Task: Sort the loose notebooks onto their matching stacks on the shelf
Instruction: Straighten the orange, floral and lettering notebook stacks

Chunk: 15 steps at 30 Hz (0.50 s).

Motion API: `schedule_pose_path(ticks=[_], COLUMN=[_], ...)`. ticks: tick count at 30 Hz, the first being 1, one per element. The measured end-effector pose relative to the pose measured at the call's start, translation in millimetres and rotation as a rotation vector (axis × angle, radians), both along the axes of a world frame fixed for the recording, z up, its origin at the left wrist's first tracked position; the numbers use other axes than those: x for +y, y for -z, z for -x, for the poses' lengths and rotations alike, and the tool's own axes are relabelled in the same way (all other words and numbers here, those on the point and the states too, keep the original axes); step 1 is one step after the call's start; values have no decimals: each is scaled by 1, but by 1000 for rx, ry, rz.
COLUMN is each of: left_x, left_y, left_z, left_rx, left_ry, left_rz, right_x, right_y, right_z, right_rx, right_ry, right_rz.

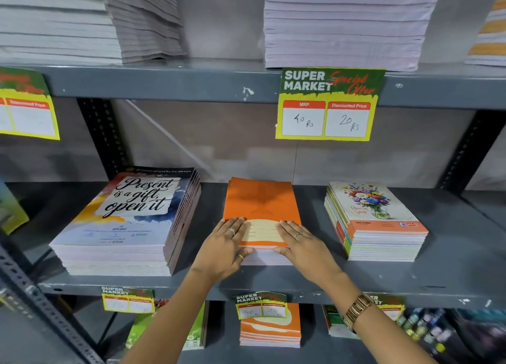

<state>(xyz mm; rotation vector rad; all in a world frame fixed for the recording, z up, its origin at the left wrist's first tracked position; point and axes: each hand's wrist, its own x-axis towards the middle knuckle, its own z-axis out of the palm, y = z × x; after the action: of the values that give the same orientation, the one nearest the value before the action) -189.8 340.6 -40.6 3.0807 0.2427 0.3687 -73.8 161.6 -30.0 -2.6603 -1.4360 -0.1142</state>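
Orange notebook point(260, 207) is getting squared onto its matching pile, left hand point(226, 243) and right hand point(302, 243) both pressing flat, palms open, not gripping.

— Signage? 
— One price card point(327, 105) on the upper shelf edge: "Super Market Special Offer", MRP 40 Rs, discounted 20 Rs. Another card point(27, 103) far left, blurred.
— Below? 
— Three smaller price tags point(261, 306) along the lower edge.
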Motion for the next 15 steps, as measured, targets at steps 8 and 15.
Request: schedule_pose_path(ticks=[8, 15], left_x=[-5, -9], left_y=[1, -2], left_z=[1, 0], left_rx=[-14, 1], left_ry=[-36, -55], left_rz=[-15, -6], right_x=[-4, -1], right_y=[5, 11], right_z=[-1, -3], right_rx=[-111, -271], right_ry=[-21, -61], right_rz=[108, -31])
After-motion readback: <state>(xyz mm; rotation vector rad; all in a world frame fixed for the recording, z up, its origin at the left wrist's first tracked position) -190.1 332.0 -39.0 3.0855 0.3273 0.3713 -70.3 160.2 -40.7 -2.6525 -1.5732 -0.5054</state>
